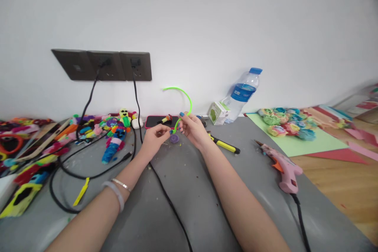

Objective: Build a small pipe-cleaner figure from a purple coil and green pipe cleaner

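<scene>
A bright green pipe cleaner (189, 101) curves up from between my hands, its free end arching to the left in front of the wall. My right hand (190, 126) pinches it between thumb and finger. Close beside it, my left hand (155, 137) has its thumb and finger pinched together at the lower green end. Just below the fingertips a small purple coil (174, 138) shows; whether it hangs from the green piece or lies on the table cannot be made out. Behind the hands lies a dark phone (152, 121) with a pink edge, a small figure (167, 119) on it.
A pink glue gun (285, 169) lies at the right, its cord running forward. A yellow cutter (225, 144), small box (219, 113) and tilted water bottle (242, 93) stand nearer. Pipe-cleaner figures (113, 143) and black cables (97, 174) spread left; paper flowers (291, 122) lie on green paper.
</scene>
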Demonstrator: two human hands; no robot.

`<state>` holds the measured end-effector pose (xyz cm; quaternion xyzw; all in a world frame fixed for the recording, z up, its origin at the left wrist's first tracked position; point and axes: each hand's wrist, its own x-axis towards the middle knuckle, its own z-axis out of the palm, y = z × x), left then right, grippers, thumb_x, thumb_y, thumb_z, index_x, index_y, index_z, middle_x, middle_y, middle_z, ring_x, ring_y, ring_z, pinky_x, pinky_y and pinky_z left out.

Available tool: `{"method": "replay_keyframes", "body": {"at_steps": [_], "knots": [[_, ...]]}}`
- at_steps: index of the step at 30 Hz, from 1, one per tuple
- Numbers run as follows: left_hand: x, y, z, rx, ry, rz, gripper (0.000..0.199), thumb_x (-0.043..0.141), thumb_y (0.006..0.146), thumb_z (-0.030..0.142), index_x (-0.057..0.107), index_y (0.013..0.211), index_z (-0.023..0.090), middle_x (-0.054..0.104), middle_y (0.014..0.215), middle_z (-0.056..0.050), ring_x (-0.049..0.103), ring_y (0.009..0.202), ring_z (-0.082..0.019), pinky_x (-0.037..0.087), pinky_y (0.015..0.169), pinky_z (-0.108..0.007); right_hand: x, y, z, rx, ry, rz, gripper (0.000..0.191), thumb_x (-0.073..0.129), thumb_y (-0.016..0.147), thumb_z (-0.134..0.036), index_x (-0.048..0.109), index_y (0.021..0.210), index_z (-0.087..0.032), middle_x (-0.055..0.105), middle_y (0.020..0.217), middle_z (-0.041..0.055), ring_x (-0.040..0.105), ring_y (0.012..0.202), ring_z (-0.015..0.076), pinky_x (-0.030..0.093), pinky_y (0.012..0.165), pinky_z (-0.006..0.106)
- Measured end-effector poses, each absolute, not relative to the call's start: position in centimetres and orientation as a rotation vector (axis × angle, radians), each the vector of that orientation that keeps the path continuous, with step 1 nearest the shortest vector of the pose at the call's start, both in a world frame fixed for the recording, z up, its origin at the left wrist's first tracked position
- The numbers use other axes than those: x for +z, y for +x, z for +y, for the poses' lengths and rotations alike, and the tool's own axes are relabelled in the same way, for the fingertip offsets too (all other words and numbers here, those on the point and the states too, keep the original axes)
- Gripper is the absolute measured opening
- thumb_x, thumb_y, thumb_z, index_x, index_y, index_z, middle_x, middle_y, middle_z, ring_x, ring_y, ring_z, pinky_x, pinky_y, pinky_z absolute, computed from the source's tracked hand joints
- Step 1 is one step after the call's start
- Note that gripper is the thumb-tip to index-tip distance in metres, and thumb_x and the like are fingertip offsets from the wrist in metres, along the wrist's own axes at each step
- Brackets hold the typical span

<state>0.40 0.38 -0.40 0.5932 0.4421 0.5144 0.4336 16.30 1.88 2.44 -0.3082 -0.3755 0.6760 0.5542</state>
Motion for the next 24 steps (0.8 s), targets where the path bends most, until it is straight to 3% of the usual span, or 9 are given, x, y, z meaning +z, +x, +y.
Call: {"method": "replay_keyframes", "body": {"at_steps": [16, 24], "knots": [[-0.44, 0.48, 0.37, 1.195, 1.546, 1.071, 0.014, 0.07, 0.067, 0.029, 0.069, 0.069, 0.015, 0.058, 0.06, 0.001, 0.049, 0.057, -0.012, 0.037, 0.057, -0.025, 2.07, 16.27, 1.92, 1.596, -0.736, -0.961, 0.037, 0.08, 0.064, -0.045, 0.055, 0.07, -0.018, 0.06, 0.051, -0.0056, 0.051, 0.041, 0.0054, 0.037, 0.039, 0.015], [-1.16, -0.17, 0.84, 1.368, 1.39, 1.165, 0.021, 0.07, 0.074, 0.035, 0.075, 0.083, 0.017, 0.071, 0.08, -0.004, 0.057, 0.067, -0.016, 0.042, 0.06, -0.025, 2.48, 16.62, 2.31, 1.474, -0.787, -0.768, 0.036, 0.082, 0.063, -0.042, 0.056, 0.07, -0.018, 0.057, 0.05, -0.0076, 0.048, 0.039, 0.0035, 0.036, 0.036, 0.013]]}}
